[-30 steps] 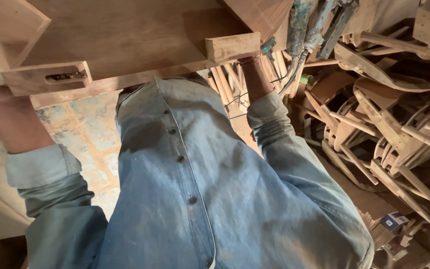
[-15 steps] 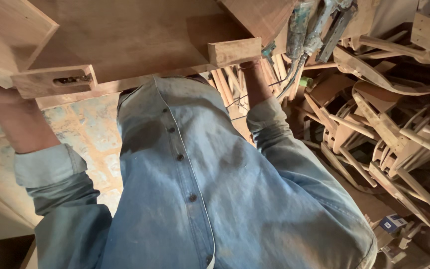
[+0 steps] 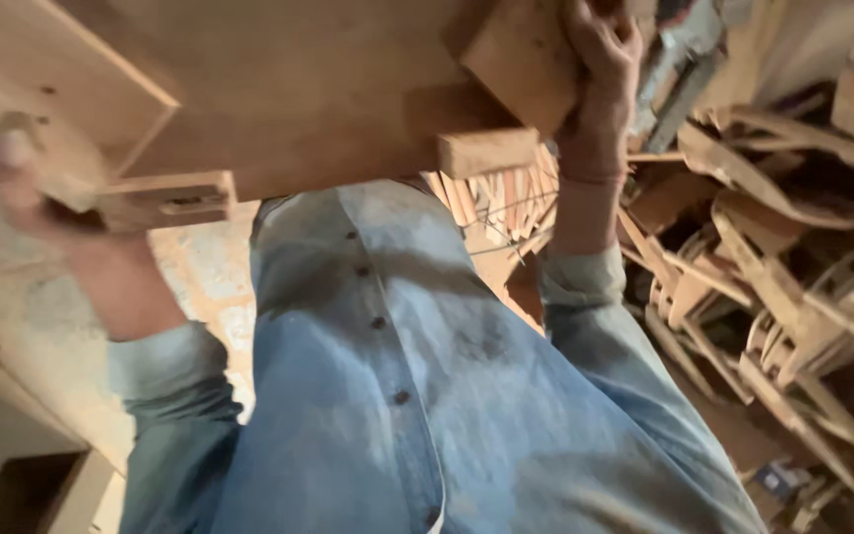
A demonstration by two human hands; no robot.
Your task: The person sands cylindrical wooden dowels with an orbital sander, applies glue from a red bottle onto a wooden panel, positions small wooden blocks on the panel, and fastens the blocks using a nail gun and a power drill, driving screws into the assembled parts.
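I look down my blue denim shirt while carrying a wooden furniture piece (image 3: 289, 89) in front of my chest. It is a flat light-brown panel with short square blocks at its near corners. My left hand (image 3: 22, 183) grips its left edge beside one block (image 3: 165, 201), blurred by motion. My right hand (image 3: 600, 59) is wrapped around the right edge, above the other block (image 3: 486, 151). Both sleeves are pushed back from the wrists.
A heap of curved wooden chair parts (image 3: 773, 287) fills the right side, close to my right arm. A pale stone-patterned floor (image 3: 205, 287) shows under the panel. Wooden boards or boxes (image 3: 12, 465) sit at the lower left.
The panel has shifted toward me and risen in the picture; both hands, hidden behind its edges before, now show gripping it. The view has tilted and moved closer.
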